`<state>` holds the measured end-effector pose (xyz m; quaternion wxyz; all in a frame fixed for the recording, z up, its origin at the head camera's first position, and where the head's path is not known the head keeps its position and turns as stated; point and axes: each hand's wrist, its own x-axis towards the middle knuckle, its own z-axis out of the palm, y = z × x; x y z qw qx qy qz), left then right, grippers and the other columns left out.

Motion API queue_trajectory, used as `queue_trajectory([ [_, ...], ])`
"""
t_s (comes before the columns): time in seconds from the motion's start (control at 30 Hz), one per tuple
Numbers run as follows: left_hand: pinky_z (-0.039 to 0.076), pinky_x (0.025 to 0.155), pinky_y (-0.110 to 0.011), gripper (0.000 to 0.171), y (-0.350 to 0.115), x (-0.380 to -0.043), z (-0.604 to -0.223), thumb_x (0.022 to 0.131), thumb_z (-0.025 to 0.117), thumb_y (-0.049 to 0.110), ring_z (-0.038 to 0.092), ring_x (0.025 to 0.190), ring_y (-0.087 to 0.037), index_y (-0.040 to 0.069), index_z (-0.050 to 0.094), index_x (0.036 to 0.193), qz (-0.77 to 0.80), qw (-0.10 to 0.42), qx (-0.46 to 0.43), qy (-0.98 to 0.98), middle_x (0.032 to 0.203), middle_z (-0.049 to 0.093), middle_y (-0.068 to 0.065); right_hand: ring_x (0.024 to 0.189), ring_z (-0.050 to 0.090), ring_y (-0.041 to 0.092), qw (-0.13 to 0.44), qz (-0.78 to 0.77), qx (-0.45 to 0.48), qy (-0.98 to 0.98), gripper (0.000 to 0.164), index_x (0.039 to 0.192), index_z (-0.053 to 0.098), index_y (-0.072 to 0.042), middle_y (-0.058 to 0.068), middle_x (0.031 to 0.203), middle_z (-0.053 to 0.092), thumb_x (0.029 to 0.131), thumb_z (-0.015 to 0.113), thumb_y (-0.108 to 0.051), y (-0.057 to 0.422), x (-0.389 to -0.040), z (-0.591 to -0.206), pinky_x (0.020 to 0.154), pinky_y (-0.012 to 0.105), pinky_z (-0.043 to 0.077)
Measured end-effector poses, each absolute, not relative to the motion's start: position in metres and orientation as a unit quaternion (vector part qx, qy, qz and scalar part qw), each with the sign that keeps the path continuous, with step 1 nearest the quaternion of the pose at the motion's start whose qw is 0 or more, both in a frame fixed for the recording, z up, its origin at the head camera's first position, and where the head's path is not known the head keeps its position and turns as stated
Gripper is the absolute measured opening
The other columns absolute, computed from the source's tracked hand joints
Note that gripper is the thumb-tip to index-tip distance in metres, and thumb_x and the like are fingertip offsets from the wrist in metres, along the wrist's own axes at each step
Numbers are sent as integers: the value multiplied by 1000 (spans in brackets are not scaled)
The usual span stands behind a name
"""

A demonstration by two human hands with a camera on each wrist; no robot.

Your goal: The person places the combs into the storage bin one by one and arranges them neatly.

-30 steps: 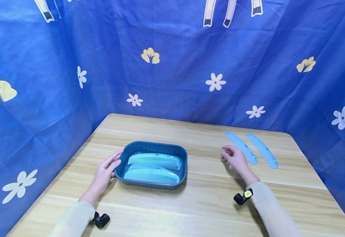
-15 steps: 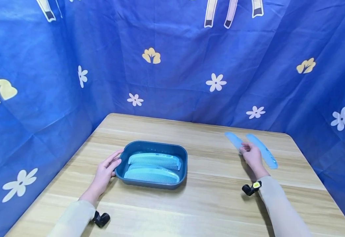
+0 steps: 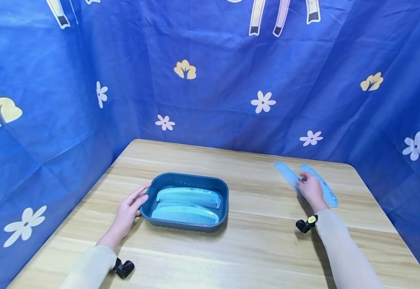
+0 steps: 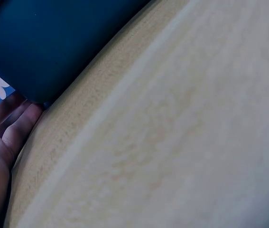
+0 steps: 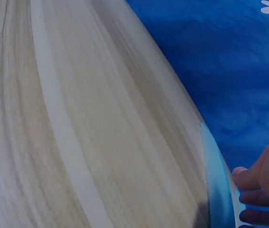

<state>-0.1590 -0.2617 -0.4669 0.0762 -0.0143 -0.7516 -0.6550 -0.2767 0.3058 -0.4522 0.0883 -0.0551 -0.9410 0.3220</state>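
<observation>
My left hand (image 3: 127,210) rests at the left end of a dark teal plastic basin (image 3: 222,200). Its thumb lies on the rim and straight fingers touch the outer wall. Two light blue combs lie inside, a rear comb (image 3: 188,196) and a front comb (image 3: 186,213). At the right, my right hand (image 3: 311,190) is over two more blue combs on the table. Its fingertips are at the edge of the left comb (image 3: 285,171), whose lower part it hides. In the right wrist view its thumb and fingers stand apart. The right comb (image 3: 329,194) is partly covered too.
The wooden table (image 3: 246,249) has a rounded back edge. A blue cloth (image 3: 217,88) printed with white flowers and yellow trees hangs behind it and on both sides. A small black camera sits on each wrist, one on the left (image 3: 124,269).
My right hand has moved right from beside the combs to over them, and slightly further right in the last half second. The left hand and basin have stayed in place.
</observation>
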Motion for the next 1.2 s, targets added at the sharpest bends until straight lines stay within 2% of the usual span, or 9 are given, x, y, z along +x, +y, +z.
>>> queue_trajectory([
  [0.33, 54, 62, -25, 47, -261, -159, -469, 96, 53, 27, 58, 84, -8, 11, 44, 139, -656, 75, -15, -751, 109, 54, -5, 112, 39, 51, 33, 243, -73, -967, 50, 127, 48, 5, 32, 123, 46, 86, 62, -20, 303, -276, -451, 88, 60, 36],
  [0.57, 54, 63, -26, 47, -261, -159, -469, 96, 53, 26, 59, 85, -9, 10, 43, 139, -661, 73, -16, -746, 110, 54, -5, 113, 33, 52, 17, 255, -88, -963, 56, 128, 45, 9, 35, 122, 41, 83, 66, -16, 301, -279, -449, 92, 59, 33],
  [0.8, 54, 64, -26, 47, -261, -159, -469, 96, 53, 28, 59, 86, -8, 12, 43, 139, -659, 71, -12, -749, 111, 53, -5, 110, 36, 53, 14, 267, -105, -958, 66, 133, 38, 10, 39, 127, 28, 80, 70, -13, 299, -281, -445, 88, 59, 38],
  [0.97, 54, 64, -26, 48, -261, -159, -469, 96, 53, 28, 59, 87, -9, 12, 43, 140, -660, 71, -12, -748, 112, 54, -4, 107, 41, 50, 17, 272, -111, -956, 61, 131, 39, 7, 37, 125, 31, 81, 68, -13, 299, -280, -441, 84, 57, 41],
  [1.2, 54, 63, -26, 47, -262, -158, -467, 96, 52, 28, 59, 87, -9, 11, 43, 139, -656, 75, -16, -751, 111, 54, -4, 103, 50, 44, 19, 276, -86, -957, 47, 128, 43, 6, 30, 120, 48, 87, 56, -11, 303, -278, -437, 72, 49, 46],
])
